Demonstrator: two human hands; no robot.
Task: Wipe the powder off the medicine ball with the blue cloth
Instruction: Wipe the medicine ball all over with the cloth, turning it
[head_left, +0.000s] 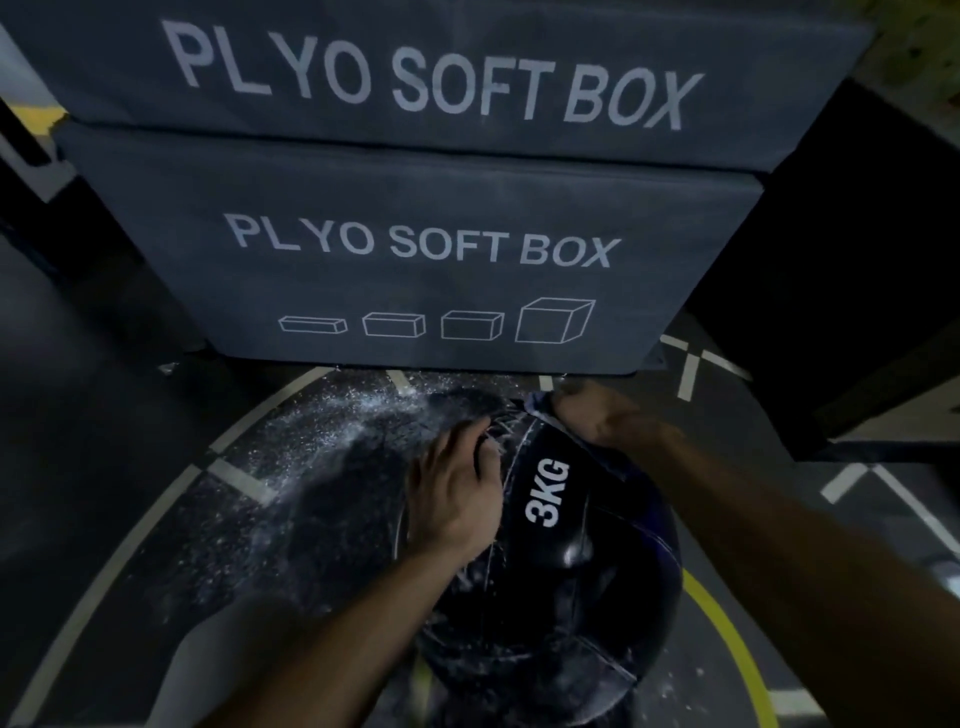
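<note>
The medicine ball (550, 561), marked 3KG, sits on the floor (156, 493) under both hands, white powder streaks showing beneath the left hand (457, 488), which lies flat. The right hand (602, 421) grips the blue cloth (550, 410) at the ball's far side. Wiping looks unfinished; powder (332, 431) scatters left.

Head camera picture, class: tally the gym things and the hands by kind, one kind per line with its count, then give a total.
Plyo soft boxes, stacked: 2 (upper, lower)
Medicine ball marked 3KG: 1
Blue cloth, under the right hand: 1
Hands: 2 (left hand, right hand)
Total: 6
</note>
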